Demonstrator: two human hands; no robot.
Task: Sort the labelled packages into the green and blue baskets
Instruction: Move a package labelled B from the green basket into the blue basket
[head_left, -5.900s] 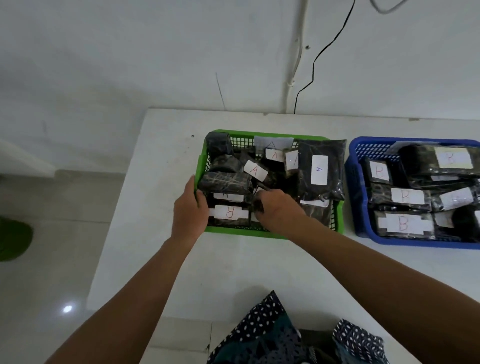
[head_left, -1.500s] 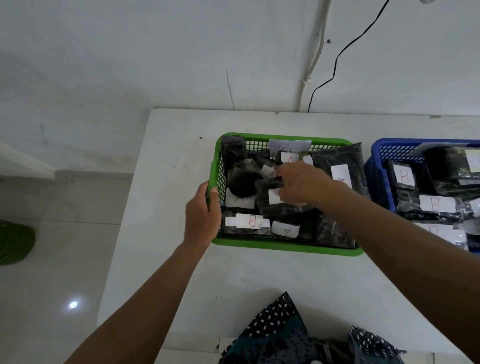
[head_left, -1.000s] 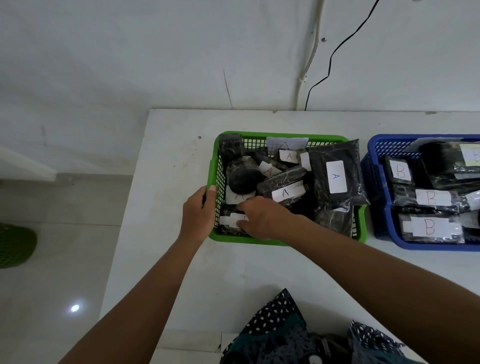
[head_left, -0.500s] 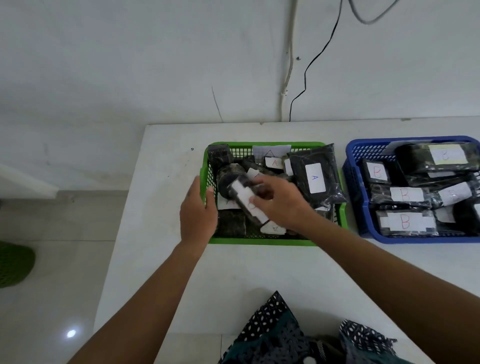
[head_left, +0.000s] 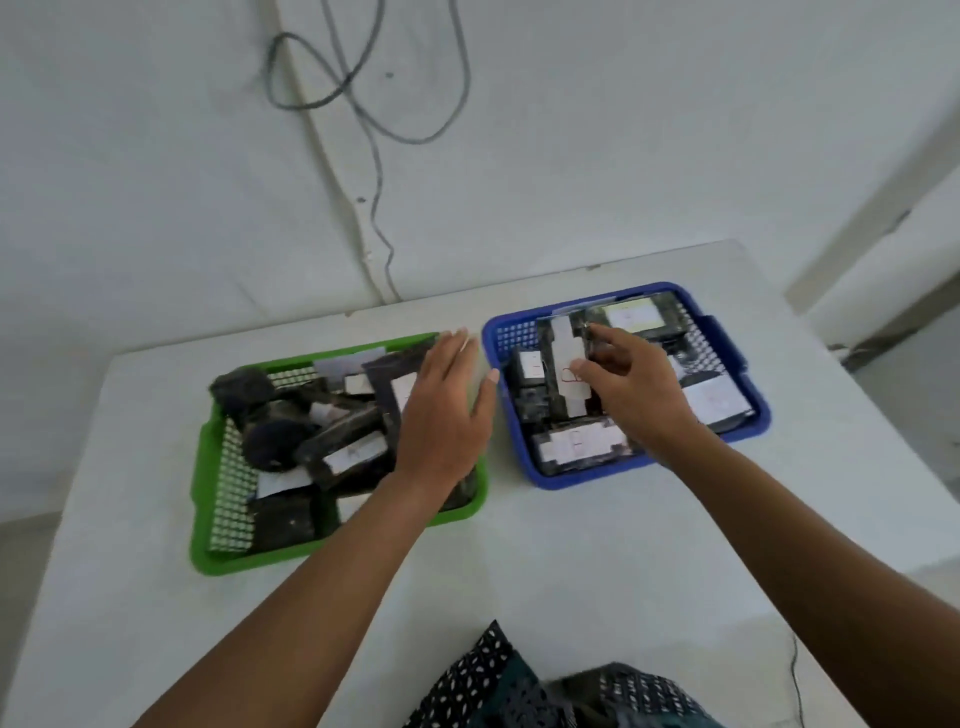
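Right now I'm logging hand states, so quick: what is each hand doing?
Left hand: open, flat over the green basket, holding nothing.
Right hand: closed on a labelled package over the blue basket.

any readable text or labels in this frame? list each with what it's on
None can be read for certain.
Red mark, too blurred to read: long white label on the black plastic package held by the right hand over the blue plastic basket.
All other white labels, both baskets including the green plastic basket: blurred.
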